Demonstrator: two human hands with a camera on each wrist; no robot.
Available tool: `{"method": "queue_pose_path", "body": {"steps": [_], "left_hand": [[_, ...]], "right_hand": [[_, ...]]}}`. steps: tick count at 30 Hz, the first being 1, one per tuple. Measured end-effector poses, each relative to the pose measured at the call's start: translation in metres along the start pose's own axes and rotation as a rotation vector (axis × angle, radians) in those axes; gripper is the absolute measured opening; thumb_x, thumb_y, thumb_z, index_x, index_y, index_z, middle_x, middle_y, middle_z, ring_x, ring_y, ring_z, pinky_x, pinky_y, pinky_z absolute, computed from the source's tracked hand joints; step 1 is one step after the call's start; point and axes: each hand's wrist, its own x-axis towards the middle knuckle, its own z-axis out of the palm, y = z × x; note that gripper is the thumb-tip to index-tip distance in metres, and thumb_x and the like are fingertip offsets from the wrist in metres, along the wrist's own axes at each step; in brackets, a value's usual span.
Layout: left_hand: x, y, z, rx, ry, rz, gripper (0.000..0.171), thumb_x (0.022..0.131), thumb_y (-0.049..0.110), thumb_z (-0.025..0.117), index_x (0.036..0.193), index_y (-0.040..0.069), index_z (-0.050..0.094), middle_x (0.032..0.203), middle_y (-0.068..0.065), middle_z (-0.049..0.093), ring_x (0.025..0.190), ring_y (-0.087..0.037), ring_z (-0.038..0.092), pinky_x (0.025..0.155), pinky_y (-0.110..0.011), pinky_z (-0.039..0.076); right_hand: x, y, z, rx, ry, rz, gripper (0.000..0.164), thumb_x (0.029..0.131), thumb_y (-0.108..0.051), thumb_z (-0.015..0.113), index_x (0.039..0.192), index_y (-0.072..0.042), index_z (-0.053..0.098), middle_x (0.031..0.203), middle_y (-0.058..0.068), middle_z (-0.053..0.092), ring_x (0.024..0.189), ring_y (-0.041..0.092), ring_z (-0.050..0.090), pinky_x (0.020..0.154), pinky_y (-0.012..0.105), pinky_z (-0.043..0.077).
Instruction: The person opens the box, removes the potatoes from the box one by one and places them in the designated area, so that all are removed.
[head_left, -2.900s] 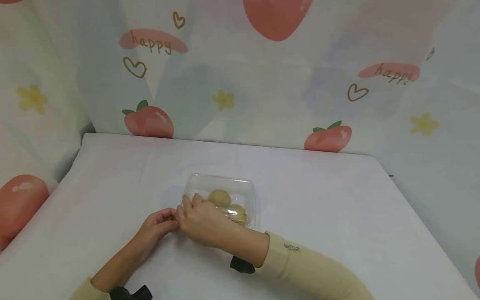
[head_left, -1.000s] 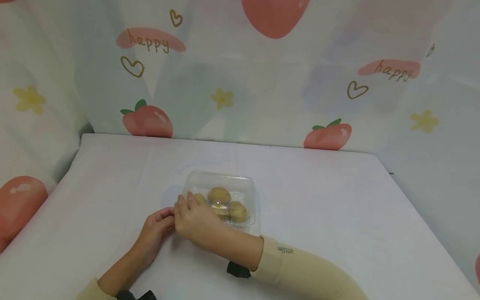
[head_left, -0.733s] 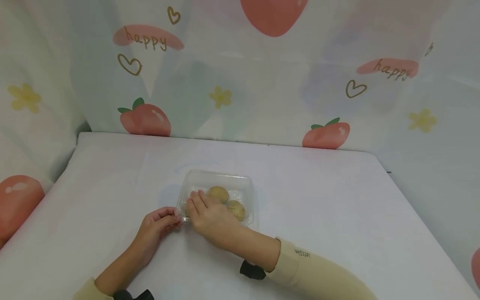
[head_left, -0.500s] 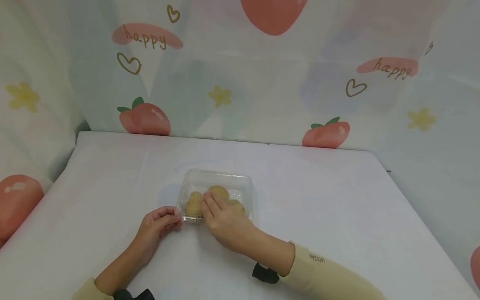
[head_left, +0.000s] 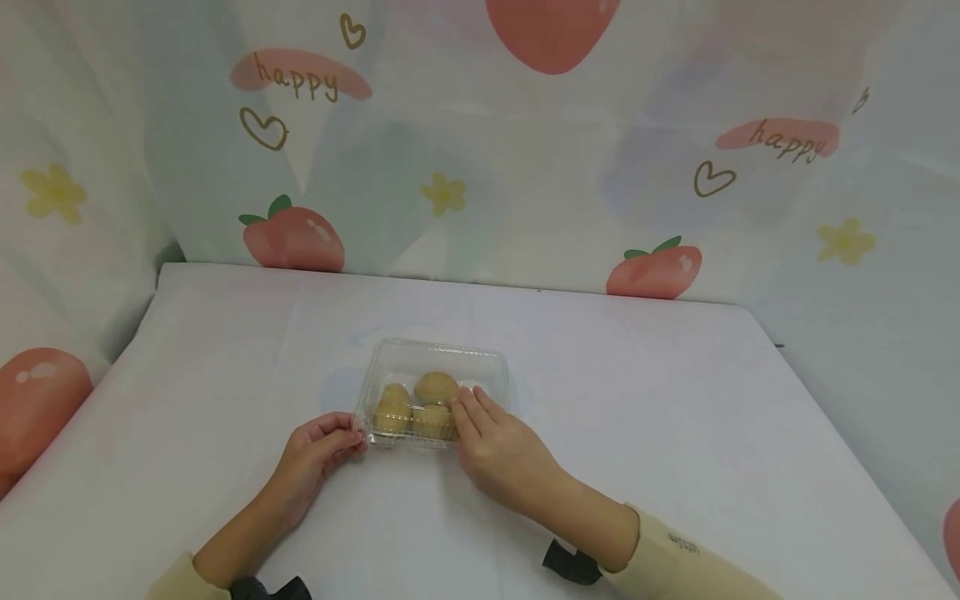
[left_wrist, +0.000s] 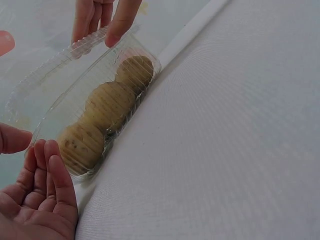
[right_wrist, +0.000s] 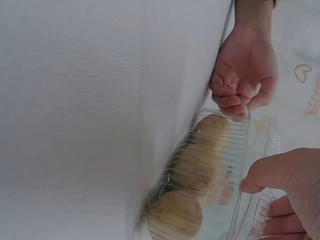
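A clear plastic container (head_left: 408,354) with several potatoes (head_left: 436,389) inside sits on the white-covered table. My left hand (head_left: 322,454) pinches its front left corner between thumb and fingertips. Toward the front right, my right hand (head_left: 506,454) holds the front edge, its fingers lying over the lid. In the right wrist view, the right thumb (right_wrist: 267,172) presses the rim from outside and the fingers are on the other side of the ridged lid edge. A row of potatoes (left_wrist: 110,106) shows through the ribbed front wall in the left wrist view. Whether the lid is fully seated I cannot tell.
White cloth covers the table (head_left: 637,400) around the container. A patterned backdrop (head_left: 525,183) rises behind and at both sides. A black wrist device (head_left: 572,562) is by the right forearm, another (head_left: 270,589) by the left.
My right hand has slid from the container's front left corner along the front edge to the right. The left potatoes have come into view. My left hand stays near that corner.
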Motion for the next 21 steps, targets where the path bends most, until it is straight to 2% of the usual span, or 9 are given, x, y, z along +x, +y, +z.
{"method": "queue_pose_path", "body": {"steps": [4, 10, 12, 17, 21], "left_hand": [[-0.0002, 0.0002, 0.0002, 0.003, 0.002, 0.001, 0.009, 0.083, -0.004, 0.051, 0.091, -0.007, 0.053, 0.083, -0.007, 0.057, 0.076, -0.013, 0.059, 0.073, -0.025, 0.050], [-0.0006, 0.0006, 0.0003, 0.000, 0.002, 0.006, 0.008, 0.083, -0.004, 0.051, 0.090, -0.006, 0.053, 0.082, -0.007, 0.057, 0.076, -0.013, 0.059, 0.073, -0.025, 0.050], [-0.0006, 0.0006, 0.0000, -0.002, 0.000, 0.009, 0.007, 0.083, -0.004, 0.051, 0.090, -0.006, 0.053, 0.082, -0.007, 0.057, 0.076, -0.013, 0.059, 0.073, -0.025, 0.050], [-0.0006, 0.0009, 0.0000, -0.009, 0.001, 0.012, 0.006, 0.083, -0.004, 0.051, 0.088, -0.004, 0.054, 0.081, -0.007, 0.057, 0.075, -0.013, 0.059, 0.072, -0.025, 0.050], [-0.0007, 0.0009, 0.0005, -0.013, -0.005, 0.008, 0.005, 0.083, -0.004, 0.051, 0.086, -0.002, 0.054, 0.081, -0.006, 0.057, 0.075, -0.013, 0.059, 0.072, -0.025, 0.050]], "right_hand": [[-0.0060, 0.0010, -0.0002, 0.021, 0.031, 0.032, 0.039, 0.086, -0.011, 0.032, 0.098, 0.013, 0.060, 0.096, 0.025, 0.063, 0.091, 0.033, 0.062, 0.083, 0.035, 0.049], [-0.0083, 0.0031, -0.0028, 0.036, 0.024, 0.039, 0.035, 0.075, -0.013, 0.055, 0.098, 0.013, 0.061, 0.095, 0.024, 0.064, 0.088, 0.033, 0.063, 0.078, 0.034, 0.051], [-0.0078, 0.0045, -0.0031, 0.029, 0.021, 0.022, 0.034, 0.075, -0.013, 0.055, 0.097, 0.012, 0.061, 0.094, 0.023, 0.064, 0.086, 0.033, 0.064, 0.075, 0.034, 0.052], [-0.0060, 0.0074, -0.0011, -0.022, 0.026, -0.051, 0.033, 0.079, -0.010, 0.042, 0.093, 0.010, 0.064, 0.091, 0.022, 0.064, 0.082, 0.030, 0.065, 0.073, 0.033, 0.053], [-0.0063, 0.0095, 0.0012, -0.016, 0.060, -0.066, 0.033, 0.076, -0.008, 0.041, 0.092, 0.010, 0.063, 0.089, 0.021, 0.065, 0.080, 0.029, 0.065, 0.071, 0.032, 0.053]]}}
